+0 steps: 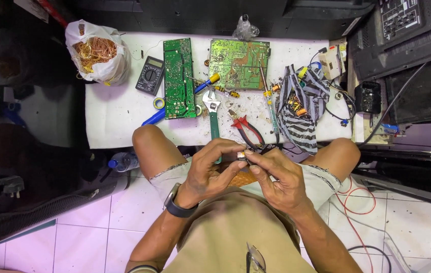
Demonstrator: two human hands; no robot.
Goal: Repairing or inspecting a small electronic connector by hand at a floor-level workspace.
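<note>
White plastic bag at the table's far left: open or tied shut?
Open. The bag gapes at the top, with a tangle of copper wire showing inside.

This was a small electronics repair workshop. A white tabletop (114, 121) carried two bare green circuit boards (179, 78), a multimeter (149, 75), an adjustable wrench (212, 108), red-handled pliers (248, 130), a soldering iron (270, 103) and loose small parts. A bag of copper wire (96, 50) sat at one corner. Dark television casings (407, 35) stood around it on a tiled floor (124, 212).
</note>
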